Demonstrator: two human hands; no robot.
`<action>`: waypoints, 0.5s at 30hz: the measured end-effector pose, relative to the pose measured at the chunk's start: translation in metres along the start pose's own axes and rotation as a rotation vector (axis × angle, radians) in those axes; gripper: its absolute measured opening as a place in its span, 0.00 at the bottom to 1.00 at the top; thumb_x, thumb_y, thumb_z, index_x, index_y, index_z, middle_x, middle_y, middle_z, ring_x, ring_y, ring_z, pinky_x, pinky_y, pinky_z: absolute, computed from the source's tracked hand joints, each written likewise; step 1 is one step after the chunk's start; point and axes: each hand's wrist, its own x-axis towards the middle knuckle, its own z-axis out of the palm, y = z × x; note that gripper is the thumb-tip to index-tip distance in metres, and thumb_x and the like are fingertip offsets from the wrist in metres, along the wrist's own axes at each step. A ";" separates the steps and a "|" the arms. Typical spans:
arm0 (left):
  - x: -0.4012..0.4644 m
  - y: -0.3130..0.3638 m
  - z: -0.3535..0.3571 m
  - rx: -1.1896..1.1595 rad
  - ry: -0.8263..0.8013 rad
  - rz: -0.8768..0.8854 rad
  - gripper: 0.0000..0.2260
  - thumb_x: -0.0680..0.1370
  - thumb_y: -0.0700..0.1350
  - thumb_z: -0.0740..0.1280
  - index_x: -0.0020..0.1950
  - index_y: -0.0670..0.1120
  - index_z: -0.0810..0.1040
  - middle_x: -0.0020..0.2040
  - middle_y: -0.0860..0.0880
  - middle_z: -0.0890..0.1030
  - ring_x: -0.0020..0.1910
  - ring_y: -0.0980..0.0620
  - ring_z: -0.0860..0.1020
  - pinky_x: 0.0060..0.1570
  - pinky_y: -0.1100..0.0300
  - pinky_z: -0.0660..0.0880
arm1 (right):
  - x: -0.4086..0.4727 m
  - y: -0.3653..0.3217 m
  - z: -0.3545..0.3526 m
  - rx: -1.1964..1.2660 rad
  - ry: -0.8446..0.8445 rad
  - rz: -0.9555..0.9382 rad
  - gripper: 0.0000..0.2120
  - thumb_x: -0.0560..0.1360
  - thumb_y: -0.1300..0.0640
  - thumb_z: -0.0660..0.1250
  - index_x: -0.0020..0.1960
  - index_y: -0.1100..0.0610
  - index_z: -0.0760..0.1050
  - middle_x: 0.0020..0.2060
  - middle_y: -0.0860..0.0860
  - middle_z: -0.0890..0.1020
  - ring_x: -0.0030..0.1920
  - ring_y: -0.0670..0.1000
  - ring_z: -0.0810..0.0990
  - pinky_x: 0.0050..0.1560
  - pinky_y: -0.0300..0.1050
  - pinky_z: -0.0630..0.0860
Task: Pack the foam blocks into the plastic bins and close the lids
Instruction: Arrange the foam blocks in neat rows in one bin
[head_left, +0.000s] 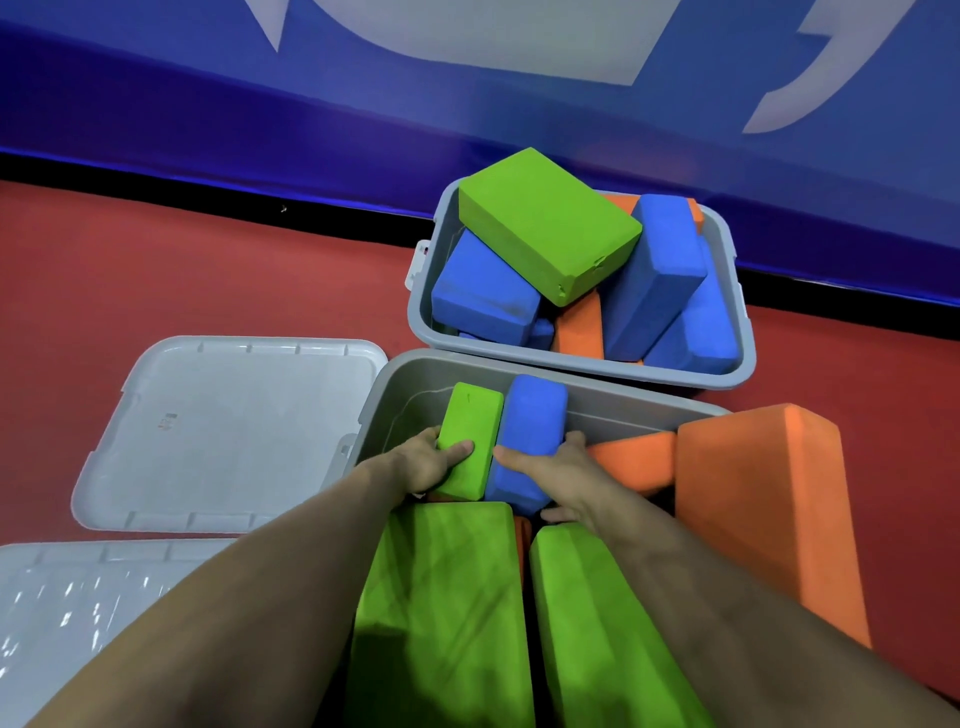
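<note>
both hands reach into the near grey bin (415, 387), which sits on the red floor (208, 270). the left hand (426, 462) has its grip curled round a small green block (467, 441) standing on end, thumb lying across its front face. the right hand (561, 475) has its grip curled round a blue block (524, 431) just beside the green one, the two blocks touching side by side. two larger green blocks (447, 613) lie in the near end of the bin under the forearms, and orange blocks (753, 499) lean at its right side. the far bin (743, 332), touching the near one, is heaped with blue, orange and green blocks, a green block (545, 223) tilted on top. two grey lids (228, 431) lie flat on the floor to the left, off the bins.
</note>
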 end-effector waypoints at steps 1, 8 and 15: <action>-0.004 0.004 0.001 -0.006 -0.004 0.008 0.36 0.73 0.66 0.70 0.76 0.49 0.69 0.64 0.47 0.81 0.60 0.46 0.81 0.66 0.46 0.75 | 0.002 0.002 0.001 0.018 -0.003 0.000 0.41 0.66 0.38 0.79 0.67 0.53 0.59 0.62 0.48 0.76 0.58 0.54 0.80 0.54 0.57 0.82; -0.009 0.007 -0.006 -0.071 -0.037 -0.028 0.26 0.79 0.58 0.68 0.73 0.47 0.72 0.64 0.46 0.81 0.60 0.44 0.81 0.67 0.44 0.74 | 0.019 0.002 -0.002 0.122 -0.121 0.054 0.32 0.74 0.40 0.73 0.69 0.54 0.65 0.61 0.56 0.81 0.52 0.63 0.84 0.56 0.65 0.80; -0.004 0.010 -0.001 0.083 0.036 -0.038 0.26 0.79 0.58 0.68 0.73 0.46 0.72 0.66 0.44 0.79 0.61 0.43 0.80 0.61 0.48 0.78 | 0.041 0.015 0.012 0.147 -0.133 0.050 0.24 0.78 0.46 0.72 0.68 0.53 0.69 0.61 0.53 0.82 0.56 0.58 0.84 0.62 0.62 0.77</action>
